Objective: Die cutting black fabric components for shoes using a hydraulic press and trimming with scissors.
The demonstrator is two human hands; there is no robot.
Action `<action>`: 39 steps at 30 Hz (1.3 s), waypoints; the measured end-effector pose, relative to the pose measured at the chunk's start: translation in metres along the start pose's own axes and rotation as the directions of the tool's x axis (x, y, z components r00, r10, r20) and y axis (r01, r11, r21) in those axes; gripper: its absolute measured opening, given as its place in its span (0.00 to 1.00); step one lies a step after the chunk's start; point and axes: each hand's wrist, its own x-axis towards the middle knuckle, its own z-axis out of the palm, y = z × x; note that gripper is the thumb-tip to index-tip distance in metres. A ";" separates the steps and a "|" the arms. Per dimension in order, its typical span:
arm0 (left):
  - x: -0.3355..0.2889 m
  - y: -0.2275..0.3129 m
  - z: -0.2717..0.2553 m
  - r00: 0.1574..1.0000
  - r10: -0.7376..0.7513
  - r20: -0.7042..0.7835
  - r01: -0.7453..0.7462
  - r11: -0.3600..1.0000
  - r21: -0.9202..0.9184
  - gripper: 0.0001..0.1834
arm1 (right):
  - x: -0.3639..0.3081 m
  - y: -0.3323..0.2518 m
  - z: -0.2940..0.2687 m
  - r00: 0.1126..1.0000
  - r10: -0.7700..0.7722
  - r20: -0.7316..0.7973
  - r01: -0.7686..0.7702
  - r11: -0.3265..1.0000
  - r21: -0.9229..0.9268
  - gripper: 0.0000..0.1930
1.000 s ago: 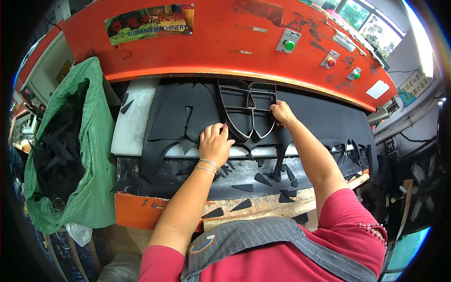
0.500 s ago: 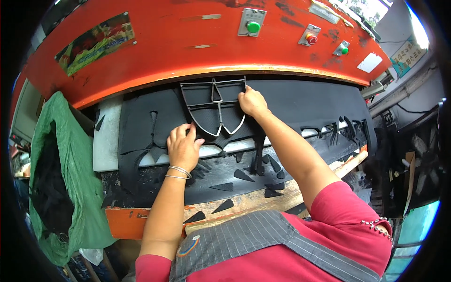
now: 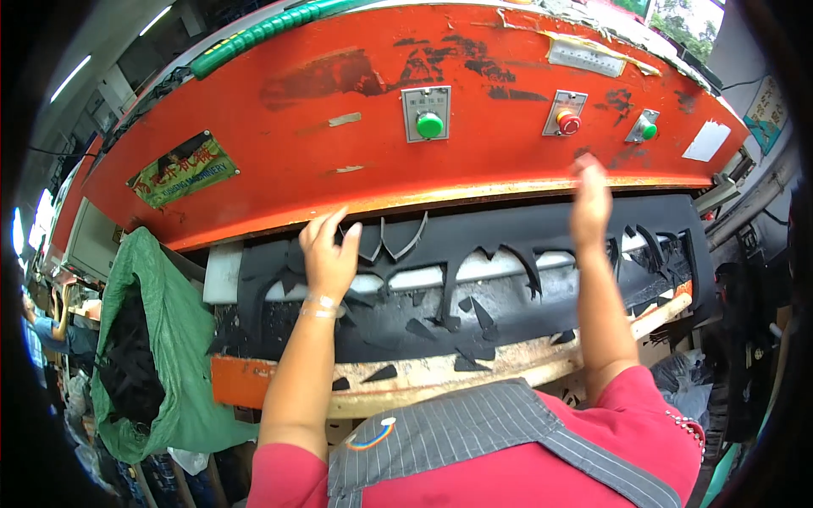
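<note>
My left hand [image 3: 330, 258] is raised by the lower edge of the orange press [image 3: 254, 118], its fingers apart and nothing in them. Just right of it, the pointed ends of a metal cutting die [image 3: 412, 245] stick out from beneath the press. The rest of the die is hidden. It lies on a black foam-like sheet [image 3: 525, 222] with cut-out gaps along its near side. My right hand [image 3: 590, 203], smeared by motion, is in the air in front of the press, below a red push button [image 3: 568, 123]. Its fingers are too blurred to read.
Two green buttons [image 3: 429, 125] flank the red one. A white board [image 3: 223, 275] shows under the sheet. Several black scraps [image 3: 421, 328] lie along the near wooden edge [image 3: 500, 364]. At left stands a green sack [image 3: 174, 339] of black offcuts. Another person's arm shows far left.
My right hand has let go of the die and risen to the right. The die now sits mostly under the press. My left hand has come off the sheet. The view has tilted upward.
</note>
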 end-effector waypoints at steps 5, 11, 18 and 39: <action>0.066 0.103 0.043 0.976 0.093 0.195 0.017 0.867 -0.498 0.09 | 0.161 0.032 -0.089 0.662 -0.519 -0.541 0.090 0.772 -0.630 0.22; 0.126 0.154 0.058 0.913 0.315 0.260 -0.243 0.930 -0.275 0.20 | 0.204 0.070 -0.096 0.571 -0.459 -0.681 -0.100 0.785 -0.612 0.28; 0.104 0.146 0.066 0.947 0.190 0.260 -0.092 0.933 -0.348 0.24 | 0.178 0.034 -0.095 0.694 -0.484 -0.533 0.122 0.809 -0.575 0.26; -0.125 0.114 0.016 0.916 -0.130 0.379 0.073 0.984 0.160 0.14 | -0.129 -0.082 -0.026 0.417 0.034 0.908 0.479 0.841 -0.251 0.21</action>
